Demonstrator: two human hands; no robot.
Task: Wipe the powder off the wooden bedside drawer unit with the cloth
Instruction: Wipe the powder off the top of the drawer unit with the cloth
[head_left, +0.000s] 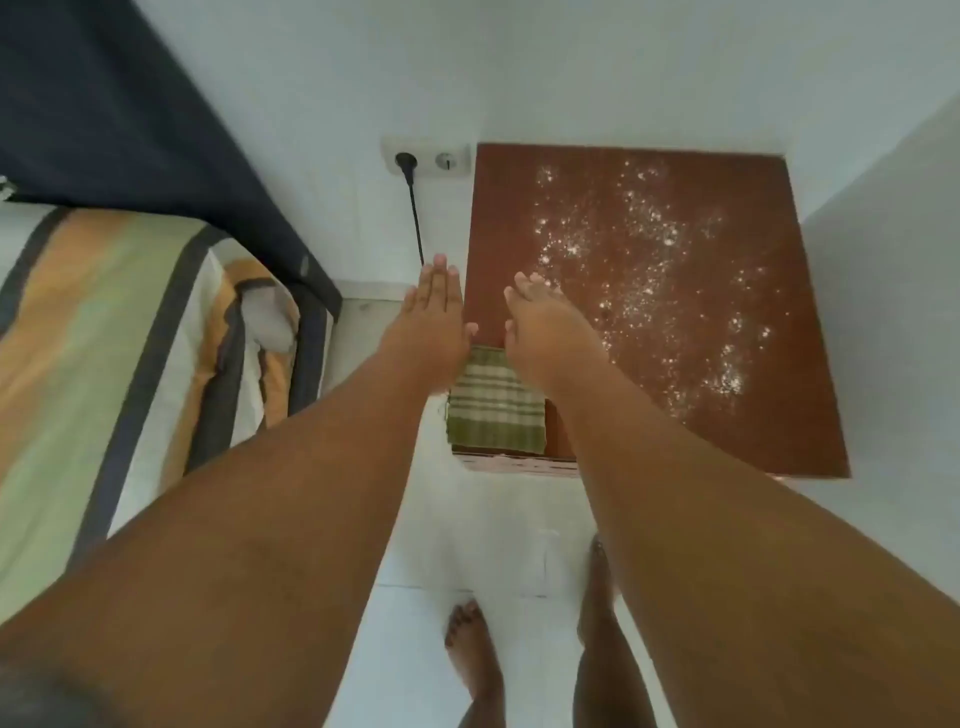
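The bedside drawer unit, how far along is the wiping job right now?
Nothing looks wiped: white powder is scattered across the top of the wooden drawer unit. The striped cloth lies folded at the unit's near left corner, not picked up. The left hand and right hand are above it, fingers open and empty. Picking up the cloth and all wiping remain.

You're looking at plain white walls (571, 62) and a pale tiled floor (467, 535), all pretty evenly lit. On your left there's a bed (93, 332) with striped orange, green and grey bedding, plus a dark navy sheet (104, 104) hanging behind it. A white double wall socket (427, 157) has one black plug (405, 162) in it, cable (416, 223) running down.
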